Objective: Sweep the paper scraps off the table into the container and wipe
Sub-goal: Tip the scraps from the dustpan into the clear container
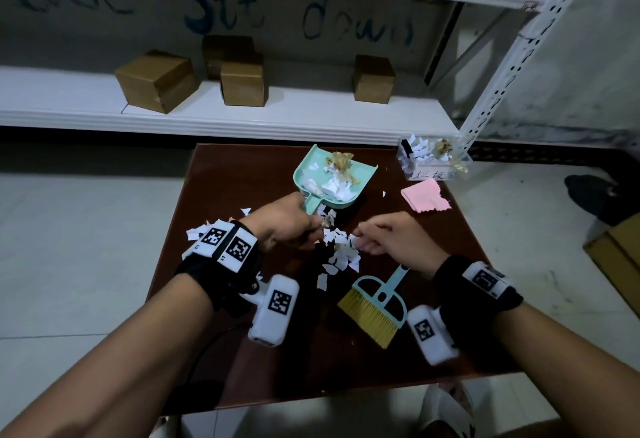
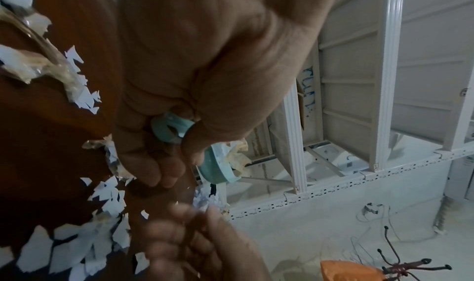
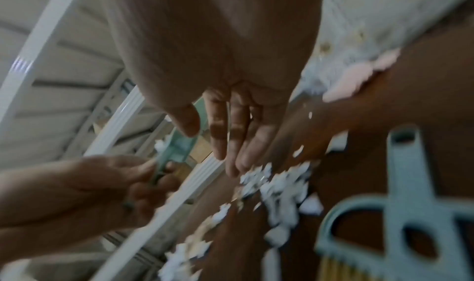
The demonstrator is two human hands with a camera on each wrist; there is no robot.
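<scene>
Near the table edge lies the brush (image 1: 374, 309); left hand (image 1: 287, 223) grips the mint dustpan (image 1: 332, 174) handle — right hand (image 1: 384, 233), fingers straight, touches torn white paper scraps (image 1: 341, 254).

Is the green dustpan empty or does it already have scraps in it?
Partly loaded. The dustpan holds white paper scraps and crumpled yellowish bits, while the left hand grips its handle.

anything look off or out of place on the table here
Yes. The hand brush lies unused on the table while the open right hand pushes the paper scraps bare-handed. The left hand grips the dustpan handle. The pink cloth overhangs the table's right edge.
</scene>
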